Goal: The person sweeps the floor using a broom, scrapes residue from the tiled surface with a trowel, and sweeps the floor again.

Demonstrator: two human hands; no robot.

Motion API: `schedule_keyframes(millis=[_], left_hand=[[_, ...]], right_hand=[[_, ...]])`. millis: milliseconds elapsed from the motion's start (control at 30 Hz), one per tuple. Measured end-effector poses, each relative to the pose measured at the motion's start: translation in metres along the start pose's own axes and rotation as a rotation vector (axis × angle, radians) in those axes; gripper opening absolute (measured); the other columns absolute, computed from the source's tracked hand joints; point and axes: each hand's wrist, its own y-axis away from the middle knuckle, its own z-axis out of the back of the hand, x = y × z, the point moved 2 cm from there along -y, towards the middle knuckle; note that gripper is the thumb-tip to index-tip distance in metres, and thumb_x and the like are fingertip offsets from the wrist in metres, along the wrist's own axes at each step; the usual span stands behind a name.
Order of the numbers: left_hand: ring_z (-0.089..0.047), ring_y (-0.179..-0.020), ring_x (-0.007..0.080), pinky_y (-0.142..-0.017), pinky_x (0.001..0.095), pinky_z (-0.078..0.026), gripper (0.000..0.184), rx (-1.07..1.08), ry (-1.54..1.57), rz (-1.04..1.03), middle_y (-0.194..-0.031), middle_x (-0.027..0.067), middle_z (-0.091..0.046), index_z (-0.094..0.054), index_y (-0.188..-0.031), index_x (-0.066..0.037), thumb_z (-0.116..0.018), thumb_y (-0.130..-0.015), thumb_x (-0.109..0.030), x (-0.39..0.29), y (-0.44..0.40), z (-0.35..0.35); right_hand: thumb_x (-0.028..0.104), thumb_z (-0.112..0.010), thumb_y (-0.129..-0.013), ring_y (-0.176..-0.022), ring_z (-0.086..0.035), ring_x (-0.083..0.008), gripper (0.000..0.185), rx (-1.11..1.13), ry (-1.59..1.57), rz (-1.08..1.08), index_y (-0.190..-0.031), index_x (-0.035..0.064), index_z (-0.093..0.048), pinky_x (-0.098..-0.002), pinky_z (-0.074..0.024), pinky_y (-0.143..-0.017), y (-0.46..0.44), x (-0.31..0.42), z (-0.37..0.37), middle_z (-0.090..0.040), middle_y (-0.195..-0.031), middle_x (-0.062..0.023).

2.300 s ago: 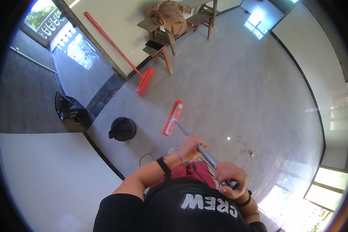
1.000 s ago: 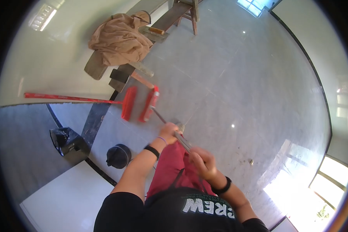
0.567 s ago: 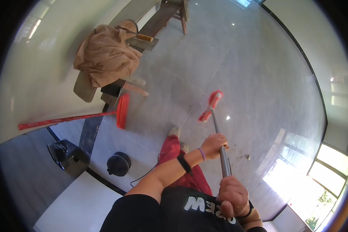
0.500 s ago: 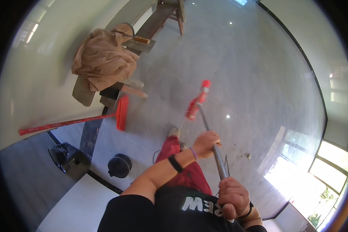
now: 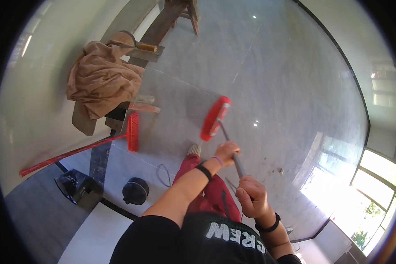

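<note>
Both hands point(image 5: 227, 153) around grey broom handle point(image 5: 239, 166)

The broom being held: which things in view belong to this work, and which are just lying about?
In use:
- held broom
- left hand and right hand, both on its handle

Apparently just lying about:
- second broom
- brown cloth on the bench
- black round container
- possible dustpan, though it may serve too

Grey tiled floor point(image 5: 295, 79), round black container point(image 5: 135, 191), small debris point(image 5: 280, 171)
</note>
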Motion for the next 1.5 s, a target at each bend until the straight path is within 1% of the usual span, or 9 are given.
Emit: schedule_keyframes(millis=[167,367,433,500,733,967,1133,1333,1500], left_hand=[[-0.052,-0.093,0.0210,-0.076,0.0401,-0.036,0.010,-0.037,0.070,-0.182,-0.083,0.0011,-0.057,-0.056,-0.075,-0.015,-0.061,-0.076,-0.024,-0.069,-0.037,0.019],[-0.055,-0.080,0.0242,-0.068,0.0376,-0.038,0.017,-0.182,-0.185,-0.257,-0.076,0.0037,-0.057,-0.053,-0.065,-0.012,-0.062,-0.073,-0.023,-0.088,-0.050,0.105],[-0.055,-0.077,0.0241,-0.066,0.0383,-0.037,0.018,-0.328,-0.325,-0.182,-0.074,0.0043,-0.056,-0.052,-0.062,-0.012,-0.065,-0.070,-0.022,-0.053,-0.060,0.129],[-0.054,-0.082,0.0259,-0.071,0.0411,-0.037,0.017,-0.322,-0.475,0.066,-0.080,0.0058,-0.057,-0.057,-0.063,-0.011,-0.064,-0.070,-0.025,-0.010,-0.071,0.163],[-0.055,-0.085,0.0310,-0.070,0.0439,-0.042,0.020,-0.294,-0.562,0.581,-0.088,0.0091,-0.057,-0.057,-0.076,-0.011,-0.066,-0.071,-0.028,0.112,-0.120,0.225],[-0.056,-0.079,0.0262,-0.065,0.0437,-0.041,0.018,-0.078,-0.321,0.083,-0.074,0.0056,-0.060,-0.060,-0.063,-0.014,-0.062,-0.072,-0.030,-0.003,-0.223,0.088],[-0.053,-0.089,0.0222,-0.081,0.0449,-0.034,0.014,0.047,-0.157,-0.014,-0.076,0.0000,-0.059,-0.058,-0.071,-0.016,-0.060,-0.077,-0.028,-0.068,-0.274,0.036],[-0.052,-0.093,0.0213,-0.084,0.0465,-0.031,0.014,-0.128,-0.114,-0.192,-0.077,-0.0008,-0.059,-0.055,-0.071,-0.015,-0.060,-0.077,-0.027,-0.137,-0.290,0.102],[-0.052,-0.091,0.0239,-0.079,0.0470,-0.033,0.015,-0.249,-0.297,-0.090,-0.076,0.0024,-0.058,-0.056,-0.068,-0.014,-0.063,-0.072,-0.027,-0.070,-0.281,0.194]], right_hand=[[0.003,-0.053,-0.077,-0.054,-0.047,-0.0259,0.013,-0.061,0.099,0.129,-0.064,0.0035,-0.051,-0.0361,-0.0390,-0.054,-0.013,0.037,0.034,-0.047,-0.056,-0.0075],[0.008,-0.049,-0.079,-0.055,-0.049,-0.0271,0.015,0.043,-0.184,0.267,-0.065,0.0027,-0.051,-0.0376,-0.0400,-0.055,-0.031,0.050,0.082,-0.050,-0.062,-0.0092],[0.008,-0.048,-0.081,-0.057,-0.047,-0.0275,0.018,-0.056,-0.222,0.355,-0.064,0.0031,-0.048,-0.0381,-0.0384,-0.056,-0.058,0.012,0.079,-0.047,-0.062,-0.0092],[0.004,-0.048,-0.081,-0.058,-0.044,-0.0278,0.019,0.084,-0.263,0.377,-0.063,0.0027,-0.046,-0.0384,-0.0366,-0.058,-0.099,-0.033,0.070,-0.043,-0.061,-0.0092],[0.004,-0.048,-0.084,-0.059,-0.041,-0.0262,0.020,0.103,-0.443,0.177,-0.065,-0.0012,-0.044,-0.0345,-0.0345,-0.056,-0.219,-0.139,0.024,-0.039,-0.060,-0.0103],[0.003,-0.056,-0.078,-0.055,-0.047,-0.0266,0.018,0.053,-0.133,0.028,-0.061,0.0028,-0.050,-0.0369,-0.0361,-0.055,-0.166,-0.100,0.186,-0.049,-0.059,-0.0088],[0.003,-0.058,-0.072,-0.052,-0.047,-0.0262,0.012,0.055,-0.028,0.094,-0.063,0.0037,-0.052,-0.0362,-0.0368,-0.055,-0.168,-0.058,0.233,-0.049,-0.057,-0.0075],[0.006,-0.060,-0.070,-0.052,-0.047,-0.0261,0.009,0.107,-0.169,0.277,-0.066,0.0032,-0.053,-0.0356,-0.0390,-0.056,-0.192,-0.023,0.261,-0.046,-0.057,-0.0073],[0.004,-0.057,-0.074,-0.053,-0.044,-0.0265,0.011,0.150,-0.331,0.419,-0.064,0.0037,-0.051,-0.0378,-0.0355,-0.054,-0.241,-0.048,0.235,-0.044,-0.058,-0.0081]])
